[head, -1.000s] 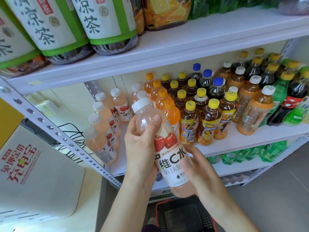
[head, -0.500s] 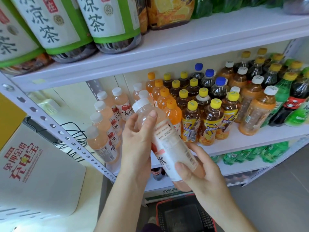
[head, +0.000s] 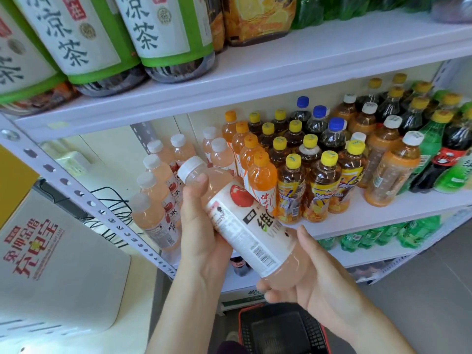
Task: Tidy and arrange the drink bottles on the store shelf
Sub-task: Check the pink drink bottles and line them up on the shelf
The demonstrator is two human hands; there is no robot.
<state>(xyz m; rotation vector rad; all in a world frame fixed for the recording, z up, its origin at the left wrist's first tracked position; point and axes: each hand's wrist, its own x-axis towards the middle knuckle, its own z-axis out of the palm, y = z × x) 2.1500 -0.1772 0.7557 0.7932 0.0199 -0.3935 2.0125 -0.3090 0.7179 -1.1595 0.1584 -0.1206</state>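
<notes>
I hold a pink vitamin drink bottle with a white cap and a cherry label, tilted with its cap up and to the left, in front of the middle shelf. My left hand grips its upper half, thumb near the neck. My right hand grips its base from below. On the shelf behind stand matching pink bottles at the left, then orange bottles, yellow-capped tea bottles and blue-capped dark bottles.
Large green-labelled tea bottles stand on the upper shelf. A white box with red characters sits at the left. A black and red basket is on the floor below. Green bottles lie on the lower shelf.
Both hands have turned the pink bottle about its axis, bringing the cherry and characters back round beside the barcode. The bottle tilts more to the left now.
</notes>
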